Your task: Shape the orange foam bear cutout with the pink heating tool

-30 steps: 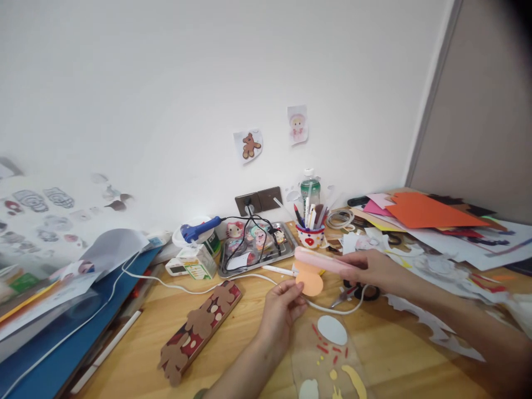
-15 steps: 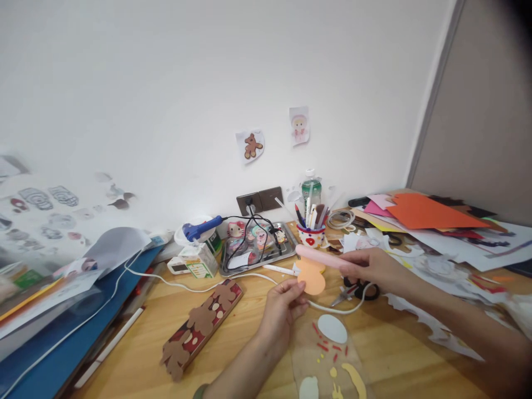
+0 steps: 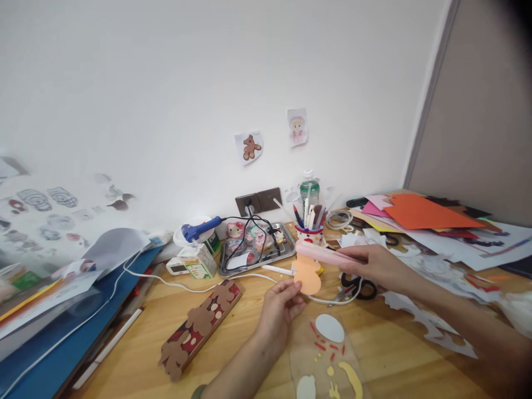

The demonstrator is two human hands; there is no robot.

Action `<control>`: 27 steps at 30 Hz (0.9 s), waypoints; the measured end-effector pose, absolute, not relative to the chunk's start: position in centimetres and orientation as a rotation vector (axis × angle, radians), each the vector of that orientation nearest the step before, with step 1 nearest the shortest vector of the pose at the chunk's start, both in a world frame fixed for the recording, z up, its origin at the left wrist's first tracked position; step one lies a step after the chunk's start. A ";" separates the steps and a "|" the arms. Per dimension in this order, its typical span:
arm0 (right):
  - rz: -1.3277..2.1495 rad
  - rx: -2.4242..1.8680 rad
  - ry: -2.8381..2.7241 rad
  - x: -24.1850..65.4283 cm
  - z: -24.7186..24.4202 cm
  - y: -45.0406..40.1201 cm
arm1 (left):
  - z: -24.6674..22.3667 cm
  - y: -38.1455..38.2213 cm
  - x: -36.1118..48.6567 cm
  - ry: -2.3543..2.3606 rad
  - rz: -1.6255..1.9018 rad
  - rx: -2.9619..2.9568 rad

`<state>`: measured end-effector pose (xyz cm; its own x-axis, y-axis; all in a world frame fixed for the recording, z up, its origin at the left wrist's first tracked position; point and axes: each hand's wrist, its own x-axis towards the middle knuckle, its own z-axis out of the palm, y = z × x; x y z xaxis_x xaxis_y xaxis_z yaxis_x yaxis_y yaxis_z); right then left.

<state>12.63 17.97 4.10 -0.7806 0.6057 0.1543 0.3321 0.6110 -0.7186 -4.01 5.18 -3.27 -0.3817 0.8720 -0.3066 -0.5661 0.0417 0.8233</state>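
Observation:
My left hand [image 3: 285,303] pinches the lower left edge of a light-orange foam cutout [image 3: 308,279] with rounded lobes, held up over the desk. From the other side, my right hand [image 3: 368,265] grips what looks like a pink mini hair straightener [image 3: 318,253], its long body pointing left. The far part of the straightener lies against the top of the cutout; whether the cutout sits between its plates cannot be made out. A white cord [image 3: 338,302] loops below my right hand. Black-handled scissors [image 3: 363,289] lie on the desk under that hand, partly behind the cord.
Near me is a clear sheet [image 3: 328,354] bearing small foam shapes. Left of it lies a brown bear-decorated case [image 3: 201,327]. A metal tray [image 3: 286,255], blue glue gun [image 3: 201,228], pen cup [image 3: 310,235] and bottle [image 3: 310,191] line the wall. Coloured sheets [image 3: 432,210] pile up right.
The view has shifted slightly. My right hand and the pink straightener tilt a little more over the cutout, while my left hand keeps its pinch.

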 end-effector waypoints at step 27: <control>0.749 -0.769 -2.467 12.7 3.9 17.9 | -3.1 5.0 -3.9 1.156 1.573 0.393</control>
<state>12.70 17.91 3.86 -0.7446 0.6195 0.2485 0.3765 0.6973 -0.6099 -3.95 5.04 -3.13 -0.3529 0.8827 -0.3104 -0.5597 0.0667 0.8260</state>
